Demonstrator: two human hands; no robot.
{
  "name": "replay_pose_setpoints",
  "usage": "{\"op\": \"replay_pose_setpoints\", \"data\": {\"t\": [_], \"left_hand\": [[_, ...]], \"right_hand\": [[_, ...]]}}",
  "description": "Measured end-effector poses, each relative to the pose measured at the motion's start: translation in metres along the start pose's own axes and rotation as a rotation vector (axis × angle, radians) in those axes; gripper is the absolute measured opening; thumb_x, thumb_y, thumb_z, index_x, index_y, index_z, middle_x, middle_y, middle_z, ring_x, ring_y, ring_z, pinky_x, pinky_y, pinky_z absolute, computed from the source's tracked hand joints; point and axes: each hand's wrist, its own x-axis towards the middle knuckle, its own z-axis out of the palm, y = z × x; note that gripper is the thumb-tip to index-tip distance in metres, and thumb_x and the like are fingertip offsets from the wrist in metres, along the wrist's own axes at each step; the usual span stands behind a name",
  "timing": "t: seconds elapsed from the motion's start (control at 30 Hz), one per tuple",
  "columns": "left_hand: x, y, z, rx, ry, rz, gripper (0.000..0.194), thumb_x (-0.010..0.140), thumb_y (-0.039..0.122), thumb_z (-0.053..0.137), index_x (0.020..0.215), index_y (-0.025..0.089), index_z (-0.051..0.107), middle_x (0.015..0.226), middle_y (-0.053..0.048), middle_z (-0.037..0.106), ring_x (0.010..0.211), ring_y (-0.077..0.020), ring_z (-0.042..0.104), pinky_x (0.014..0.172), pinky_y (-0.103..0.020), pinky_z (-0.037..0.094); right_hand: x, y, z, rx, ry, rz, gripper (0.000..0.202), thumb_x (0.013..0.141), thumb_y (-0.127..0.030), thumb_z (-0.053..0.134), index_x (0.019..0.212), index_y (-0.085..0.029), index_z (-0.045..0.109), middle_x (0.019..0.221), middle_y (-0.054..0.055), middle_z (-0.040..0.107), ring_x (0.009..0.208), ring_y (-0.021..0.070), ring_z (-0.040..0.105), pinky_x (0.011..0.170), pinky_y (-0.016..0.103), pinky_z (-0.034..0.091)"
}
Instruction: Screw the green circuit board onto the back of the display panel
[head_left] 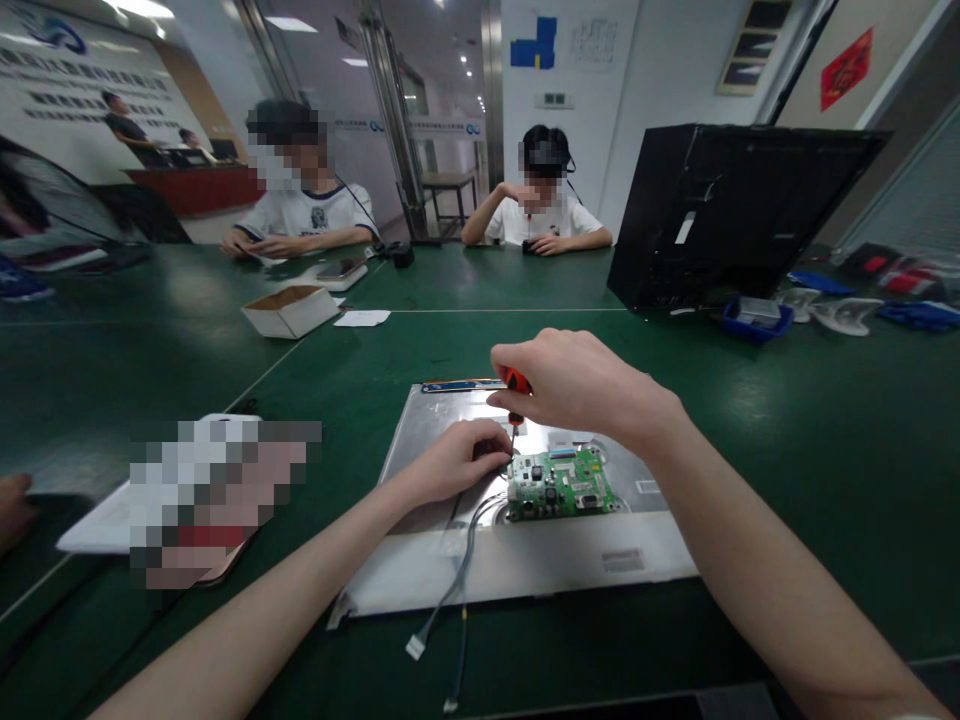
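Note:
A silvery flat panel (517,565) lies on the green table, with a green circuit board (566,483) on its middle. My right hand (574,385) is wrapped round the red and black handle of a screwdriver (516,382), held upright with its shaft pointing down to the board's upper left corner. Beside that corner, my left hand (461,455) has its thumb and fingertips pinched together near the shaft; what they hold is too small to make out. Grey cables (469,545) run from the board's left side over the panel's front edge, ending in white connectors (415,646).
A large black monitor casing (742,215) stands at the back right, near a blue tray (757,318). An open white box (291,312) is at the back left. Pixelated items lie left of the panel. Two people sit across the table (450,345).

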Motion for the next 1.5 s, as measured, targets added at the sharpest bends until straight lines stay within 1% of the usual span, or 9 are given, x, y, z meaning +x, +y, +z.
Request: {"op": "replay_pose_setpoints", "data": {"t": [0.2,0.4,0.63,0.7,0.87,1.1,1.2,1.37,1.5], "left_hand": [[0.000,-0.002,0.001,-0.003,0.003,0.006,0.009,0.088,0.020,0.057,0.084,0.018,0.064,0.081,-0.003,0.067,0.077,-0.0190,0.061,0.072,-0.031,0.048],[0.000,-0.002,0.001,0.022,0.005,0.036,0.008,0.088,0.020,0.057,0.083,0.018,0.063,0.081,-0.002,0.065,0.078,-0.0191,0.060,0.071,-0.030,0.048],[-0.002,-0.004,0.003,0.066,0.032,0.082,0.007,0.088,0.018,0.056,0.084,0.018,0.062,0.080,-0.002,0.064,0.076,-0.0189,0.059,0.071,-0.031,0.047],[-0.002,-0.005,0.003,0.065,0.028,0.089,0.007,0.089,0.018,0.056,0.084,0.018,0.061,0.081,-0.003,0.064,0.076,-0.0188,0.059,0.071,-0.030,0.047],[-0.002,-0.006,0.004,0.076,0.035,0.111,0.006,0.088,0.016,0.055,0.085,0.018,0.061,0.081,-0.002,0.064,0.075,-0.0183,0.058,0.068,-0.029,0.046],[-0.001,-0.010,0.007,0.083,0.076,0.149,0.006,0.088,0.015,0.056,0.084,0.017,0.060,0.079,-0.002,0.063,0.072,-0.0179,0.058,0.066,-0.028,0.045],[-0.001,-0.010,0.007,0.076,0.066,0.147,0.006,0.088,0.017,0.055,0.084,0.017,0.060,0.079,-0.002,0.064,0.073,-0.0181,0.058,0.066,-0.029,0.046],[-0.001,-0.007,0.006,0.099,0.053,0.135,0.007,0.089,0.017,0.054,0.084,0.017,0.060,0.078,-0.002,0.064,0.073,-0.0180,0.058,0.067,-0.029,0.046],[-0.001,-0.007,0.006,0.101,0.057,0.141,0.007,0.089,0.017,0.055,0.084,0.018,0.060,0.077,-0.002,0.063,0.073,-0.0177,0.058,0.066,-0.028,0.046]], "right_hand": [[-0.002,-0.002,0.000,0.016,0.001,-0.032,0.019,0.084,-0.024,0.056,0.102,-0.018,0.060,0.085,0.005,0.068,0.066,0.0153,0.053,0.054,0.027,0.024],[0.000,-0.002,-0.002,0.012,0.005,0.028,0.025,0.092,-0.043,0.055,0.090,-0.020,0.064,0.074,0.003,0.065,0.063,0.0150,0.052,0.053,0.027,0.024],[-0.001,-0.002,-0.001,0.022,0.012,-0.023,0.017,0.085,-0.024,0.055,0.100,-0.018,0.059,0.081,0.004,0.067,0.063,0.0142,0.051,0.053,0.027,0.023],[-0.001,-0.002,0.000,0.038,0.015,-0.040,0.018,0.085,-0.026,0.057,0.101,-0.018,0.058,0.082,0.004,0.067,0.064,0.0144,0.052,0.053,0.027,0.024],[0.001,-0.002,0.000,0.037,0.022,0.007,0.030,0.092,-0.049,0.055,0.093,-0.020,0.062,0.076,0.003,0.065,0.063,0.0148,0.053,0.054,0.026,0.024],[-0.001,-0.004,0.000,-0.005,0.040,-0.014,0.015,0.087,-0.025,0.053,0.098,-0.019,0.060,0.080,0.004,0.067,0.063,0.0146,0.052,0.052,0.027,0.022],[-0.001,-0.003,0.000,0.014,0.021,-0.021,0.016,0.087,-0.030,0.056,0.099,-0.019,0.060,0.082,0.004,0.067,0.065,0.0150,0.053,0.053,0.027,0.023],[0.001,-0.001,0.002,0.034,0.028,0.002,0.033,0.091,-0.052,0.057,0.092,-0.020,0.063,0.074,0.002,0.064,0.065,0.0152,0.054,0.054,0.026,0.024],[0.001,-0.002,0.002,0.044,0.033,-0.007,0.023,0.093,-0.042,0.055,0.093,-0.021,0.063,0.076,0.003,0.065,0.065,0.0146,0.053,0.055,0.026,0.024]]}}
